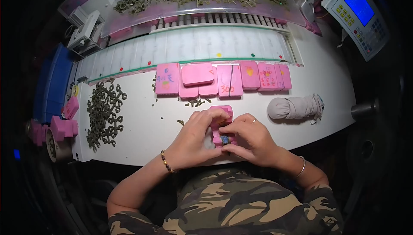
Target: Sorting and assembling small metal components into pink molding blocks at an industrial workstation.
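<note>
Both hands close around 1 pink block (222, 125) at the near edge of the white table (327, 84): the left hand (195, 138) grasps its left side, the right hand (249, 138) pinches a small dark part (224, 139) against it. Behind lies a row of pink blocks (223, 79), a grey cloth roll (294, 107) to the right, and a heap of dark green pieces (104, 113) to the left.

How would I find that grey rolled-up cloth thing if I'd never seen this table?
Start at the white table and find the row of pink blocks across its middle. Look just below the row's right end, right of the right hand. The grey rolled cloth lies alone there, soft and rounded, unlike the flat pink blocks.
</note>
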A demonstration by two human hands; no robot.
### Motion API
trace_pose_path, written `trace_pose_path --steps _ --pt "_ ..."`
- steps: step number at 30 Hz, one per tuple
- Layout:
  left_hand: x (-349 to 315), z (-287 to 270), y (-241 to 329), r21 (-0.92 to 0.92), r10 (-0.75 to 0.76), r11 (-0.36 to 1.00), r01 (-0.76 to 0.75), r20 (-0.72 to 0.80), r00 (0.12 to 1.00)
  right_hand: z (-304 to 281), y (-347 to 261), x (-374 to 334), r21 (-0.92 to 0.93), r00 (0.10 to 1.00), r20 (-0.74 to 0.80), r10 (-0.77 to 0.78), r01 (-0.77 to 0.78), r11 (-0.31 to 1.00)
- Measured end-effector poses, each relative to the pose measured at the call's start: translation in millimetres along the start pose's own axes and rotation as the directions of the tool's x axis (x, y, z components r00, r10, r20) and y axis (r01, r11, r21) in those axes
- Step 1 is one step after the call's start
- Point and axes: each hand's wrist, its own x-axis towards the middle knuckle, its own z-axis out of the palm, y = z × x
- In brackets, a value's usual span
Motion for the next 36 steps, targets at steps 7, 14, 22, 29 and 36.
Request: trace_pose_path --steps 7,14,22,29,36 --pt "2.5 -3.9 0.4 -0.013 -0.07 0.997 0.071 0.078 0.994 3.3 -1.9 0.0 -0.017 0.989 -0.032 -0.143 0.143 0.99" --pt "3.5 -2.5 -2.5 -0.12 -0.061 0.991 0.063 0.021 0.998 -27.8 2.2 31.0 -0.141 0.966 -0.199 -0.163 0.137 0.981" --pt "5.9 -1.0 1.1 0.106 -0.026 0.994 0.019 0.063 0.998 -29.4 58.0 68.0 -0.295 0.957 -0.29 0.027 -0.116 0.948" --pt "6.6 -5.6 -2.5 0.056 -0.087 0.995 0.082 0.102 0.991 -113.1 24.3 2.4 -0.394 0.98 -0.162 0.117 -0.173 0.903" --pt "26.8 -19.6 -6.2 -0.002 -0.142 0.989 0.147 0.249 0.958 -113.8 29.5 -40.0 -0.643 0.982 0.077 0.175 -0.086 0.761"
